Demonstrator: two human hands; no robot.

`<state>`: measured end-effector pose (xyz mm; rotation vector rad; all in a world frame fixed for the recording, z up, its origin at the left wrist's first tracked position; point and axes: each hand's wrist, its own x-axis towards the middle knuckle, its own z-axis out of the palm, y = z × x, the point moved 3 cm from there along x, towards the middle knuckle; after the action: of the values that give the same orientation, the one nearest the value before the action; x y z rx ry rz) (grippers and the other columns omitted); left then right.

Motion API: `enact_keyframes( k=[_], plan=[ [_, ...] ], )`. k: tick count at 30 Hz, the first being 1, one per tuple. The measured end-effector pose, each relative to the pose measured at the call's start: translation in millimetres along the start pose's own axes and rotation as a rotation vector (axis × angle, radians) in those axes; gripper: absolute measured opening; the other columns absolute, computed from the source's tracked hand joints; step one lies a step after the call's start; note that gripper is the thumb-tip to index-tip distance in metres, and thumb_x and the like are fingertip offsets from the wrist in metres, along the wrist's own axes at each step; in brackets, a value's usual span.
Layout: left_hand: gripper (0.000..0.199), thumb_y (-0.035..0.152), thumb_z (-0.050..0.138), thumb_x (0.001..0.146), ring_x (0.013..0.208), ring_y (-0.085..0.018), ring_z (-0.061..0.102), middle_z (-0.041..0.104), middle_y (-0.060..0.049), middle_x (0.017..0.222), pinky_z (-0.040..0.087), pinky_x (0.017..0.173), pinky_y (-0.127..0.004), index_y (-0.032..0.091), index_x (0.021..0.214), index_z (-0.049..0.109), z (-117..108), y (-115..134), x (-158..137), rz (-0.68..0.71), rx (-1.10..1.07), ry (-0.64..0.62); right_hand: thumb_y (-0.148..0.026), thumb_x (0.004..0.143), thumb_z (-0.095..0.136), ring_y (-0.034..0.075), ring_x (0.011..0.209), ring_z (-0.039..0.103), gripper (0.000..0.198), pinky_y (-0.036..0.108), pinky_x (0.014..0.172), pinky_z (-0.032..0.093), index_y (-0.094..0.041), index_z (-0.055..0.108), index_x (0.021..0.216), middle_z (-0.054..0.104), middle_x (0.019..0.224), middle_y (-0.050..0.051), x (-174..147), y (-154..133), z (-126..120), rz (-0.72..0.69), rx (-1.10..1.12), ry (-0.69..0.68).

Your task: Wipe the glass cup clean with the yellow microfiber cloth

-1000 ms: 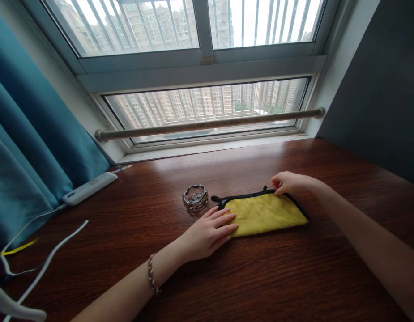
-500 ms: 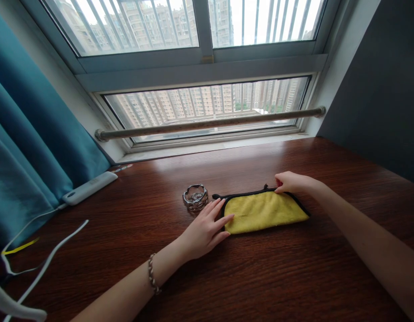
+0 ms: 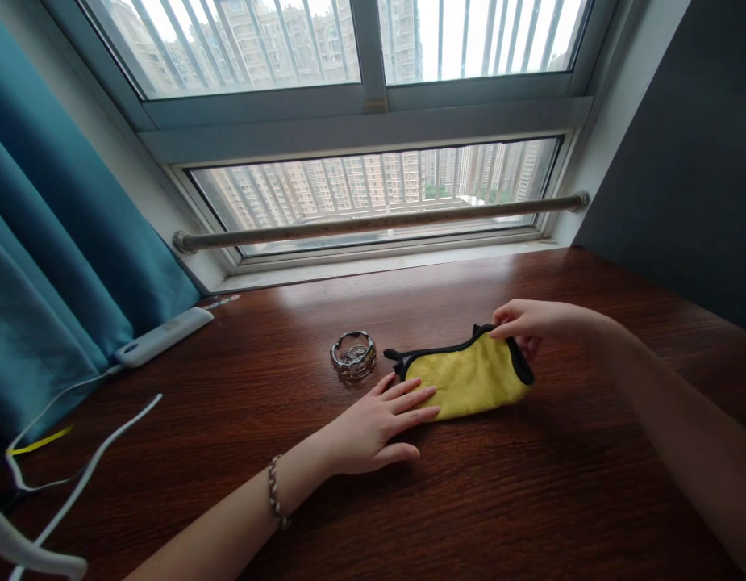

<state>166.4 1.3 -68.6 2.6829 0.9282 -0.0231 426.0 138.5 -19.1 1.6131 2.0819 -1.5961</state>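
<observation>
My left hand (image 3: 373,424) lies flat and spread on the table (image 3: 499,500), fingertips pressing the near left end of the yellow cloth (image 3: 466,375). My right hand (image 3: 527,323) pinches the cloth's black-trimmed far right edge and lifts that end clear of the wood, so it curls up. The cloth sits mid-table, folded. Just left of it stands a glass ashtray (image 3: 352,355), apart from my fingers. Farther left lie a white remote (image 3: 163,336) and white cables (image 3: 82,472), beside the teal curtain (image 3: 52,266)
</observation>
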Motion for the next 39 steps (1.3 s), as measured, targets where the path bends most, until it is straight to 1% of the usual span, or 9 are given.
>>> enact_keyframes(
  k=[4, 7, 9, 15, 19, 24, 30, 35, 39],
  plan=[
    [0.058, 0.053, 0.033, 0.090, 0.139, -0.026, 0.015, 0.019, -0.002, 0.151, 0.009, 0.112, -0.055, 0.029, 0.142, 0.022, 1, 0, 0, 0.026, 0.033, 0.038, -0.038, 0.083, 0.060, 0.014, 0.059, 0.060, 0.033, 0.027, 0.058, 0.053, -0.011, 0.046, 0.096, 0.059, 0.073, 0.006, 0, -27, 41, -0.288, 0.390, -0.043],
    [0.052, 0.047, 0.040, 0.089, 0.134, -0.025, 0.029, 0.036, -0.009, 0.143, 0.018, 0.113, -0.050, 0.020, 0.134, 0.038, 2, -2, 0, 0.041, 0.083, 0.175, -0.035, 0.084, 0.060, 0.019, 0.096, 0.061, 0.040, 0.031, 0.084, 0.050, -0.010, 0.044, 0.111, 0.058, 0.108, 0.015, 0, -42, 71, -0.520, 0.541, -0.281],
    [0.043, 0.040, 0.044, 0.089, 0.126, -0.023, 0.041, 0.049, -0.012, 0.131, 0.027, 0.111, -0.045, 0.014, 0.123, 0.047, 3, -4, -1, 0.045, 0.127, 0.313, -0.034, 0.083, 0.061, 0.020, 0.109, 0.054, 0.045, 0.033, 0.095, 0.043, -0.010, 0.044, 0.118, 0.051, 0.123, 0.017, 0, -45, 77, -0.595, 0.524, -0.308],
    [0.021, 0.021, 0.054, 0.084, 0.087, -0.017, 0.055, 0.062, -0.008, 0.092, 0.048, 0.082, -0.034, 0.012, 0.102, 0.053, 1, 0, -8, 0.064, 0.286, 0.660, -0.040, 0.081, 0.061, 0.015, 0.081, 0.062, 0.042, 0.026, 0.070, 0.049, -0.006, 0.051, 0.104, 0.062, 0.096, 0.014, 10, -39, 68, -0.495, 0.323, -0.105],
    [0.033, 0.014, 0.056, 0.081, 0.064, -0.012, 0.047, 0.053, 0.001, 0.067, 0.044, 0.062, -0.030, 0.014, 0.113, 0.052, 1, 20, -9, 0.237, 0.489, 0.610, -0.030, 0.081, 0.057, 0.013, 0.072, 0.057, 0.027, 0.024, 0.062, 0.045, -0.006, 0.059, 0.092, 0.063, 0.085, 0.009, 17, -39, 72, -0.509, 0.071, 0.093],
    [0.032, 0.014, 0.054, 0.083, 0.064, -0.012, 0.047, 0.053, 0.001, 0.065, 0.041, 0.063, -0.031, 0.012, 0.115, 0.053, 4, 21, -8, 0.241, 0.534, 0.582, -0.024, 0.081, 0.055, 0.011, 0.072, 0.054, 0.019, 0.022, 0.065, 0.039, -0.011, 0.066, 0.088, 0.064, 0.083, 0.004, 19, -41, 74, -0.554, -0.163, 0.334],
    [0.036, 0.013, 0.053, 0.084, 0.065, -0.012, 0.048, 0.056, 0.002, 0.065, 0.039, 0.068, -0.031, 0.012, 0.119, 0.051, 2, 12, -11, 0.112, 0.522, 0.683, -0.025, 0.082, 0.054, 0.010, 0.069, 0.052, 0.019, 0.021, 0.064, 0.038, -0.012, 0.066, 0.088, 0.064, 0.081, 0.003, 18, -41, 74, -0.565, -0.186, 0.353],
    [0.031, 0.010, 0.051, 0.084, 0.087, -0.016, 0.054, 0.065, -0.004, 0.088, 0.039, 0.075, -0.032, 0.012, 0.115, 0.054, -5, 15, -19, 0.131, 0.505, 0.815, -0.022, 0.082, 0.054, 0.009, 0.066, 0.051, 0.016, 0.020, 0.063, 0.037, -0.013, 0.067, 0.086, 0.063, 0.079, 0.002, 18, -40, 75, -0.578, -0.217, 0.402],
    [0.028, 0.013, 0.054, 0.080, 0.082, -0.016, 0.052, 0.063, -0.002, 0.082, 0.037, 0.071, -0.033, 0.017, 0.108, 0.057, -1, 9, -15, -0.002, 0.468, 0.765, -0.024, 0.083, 0.054, 0.010, 0.068, 0.053, 0.017, 0.020, 0.063, 0.038, -0.013, 0.066, 0.087, 0.063, 0.078, 0.001, 20, -37, 73, -0.587, -0.226, 0.433]
  ],
)
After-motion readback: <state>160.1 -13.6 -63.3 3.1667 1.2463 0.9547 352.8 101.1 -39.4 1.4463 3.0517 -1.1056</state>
